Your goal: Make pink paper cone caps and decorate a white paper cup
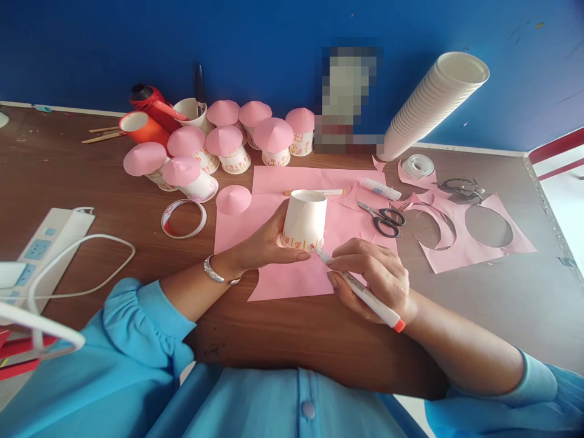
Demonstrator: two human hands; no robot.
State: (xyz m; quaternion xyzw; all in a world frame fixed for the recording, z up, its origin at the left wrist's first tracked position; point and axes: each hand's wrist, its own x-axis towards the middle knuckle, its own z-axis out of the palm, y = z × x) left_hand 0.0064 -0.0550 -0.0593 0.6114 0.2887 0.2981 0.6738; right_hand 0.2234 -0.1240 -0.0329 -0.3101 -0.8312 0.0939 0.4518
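Observation:
My left hand [274, 240] grips a white paper cup [306, 216], turned upside down, with small drawn flowers and yellow marks along its lower band. In my right hand [376, 277] is a white marker pen [371, 298] with an orange-red end; its tip touches the cup near the rim. Beneath both hands lie sheets of pink paper [292, 283]. A pink paper cone [233, 200] rests just left of the cup. Behind it, several decorated cups wear pink cone tops [272, 135].
Black-handled scissors [387, 222], pink offcuts [477, 240] and a tape roll [418, 166] lie to the right. A tall stack of white cups [433, 103] leans against the blue wall. At left are a power strip [50, 249], a cable and a ring-shaped roll [184, 218].

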